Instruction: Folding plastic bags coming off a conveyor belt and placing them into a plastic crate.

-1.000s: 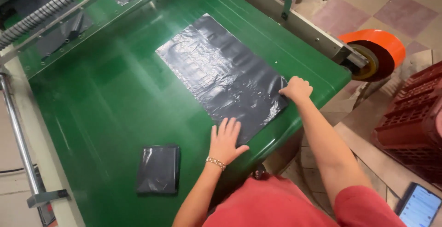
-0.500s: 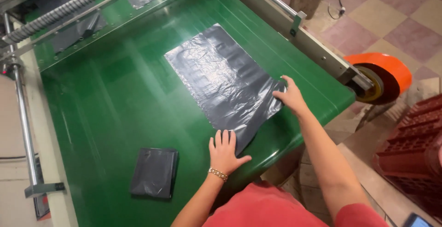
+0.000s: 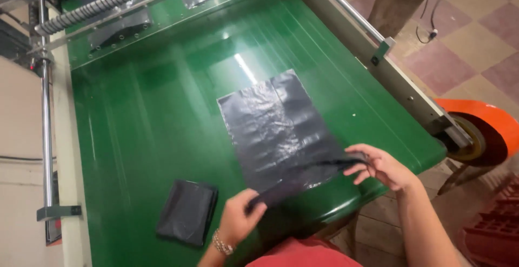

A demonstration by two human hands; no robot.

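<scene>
A flat black plastic bag lies on the green conveyor belt. Its near edge is lifted off the belt. My left hand pinches the near left corner of that edge. My right hand pinches the near right corner, so the raised edge runs as a dark strip between the two hands. A folded stack of black bags rests on the belt just left of my left hand, apart from it.
A metal side rail runs along the belt's right side, ending at an orange roller guard. A ribbed roller and more black film sit at the belt's far end. Red crates stand on the tiled floor at the lower right.
Both hands went from pressing flat on the bag's near edge to pinching its corners and lifting that edge. The camera view shifted, so the bag now sits lower and more central.
</scene>
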